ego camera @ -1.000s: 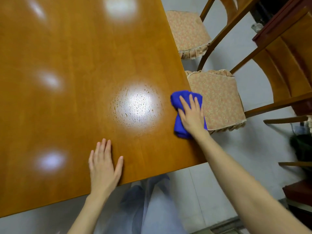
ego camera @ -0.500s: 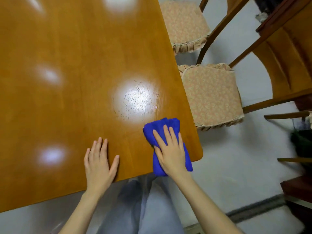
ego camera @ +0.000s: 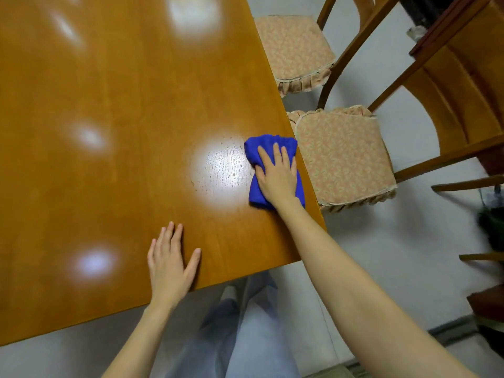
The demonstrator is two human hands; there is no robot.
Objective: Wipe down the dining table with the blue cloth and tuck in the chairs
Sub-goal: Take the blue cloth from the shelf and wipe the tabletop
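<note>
Wooden bench (ego camera: 122, 118) was mid-wipe: right hand (ego camera: 278, 178) pressed blue cloth (ego camera: 270, 145) flat near its edge, left hand (ego camera: 170, 264) lay flat, holding nothing, chairs (ego camera: 343, 156) not yet tucked.

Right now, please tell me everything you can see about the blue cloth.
The blue cloth is bright blue, soft-looking fabric, bunched into a long folded pad. It lies flat on the glossy wooden table, close to its right edge, beside a bright light reflection. The right hand presses on its middle with straight fingers, so only its far end, its sides and near corner show.
</note>
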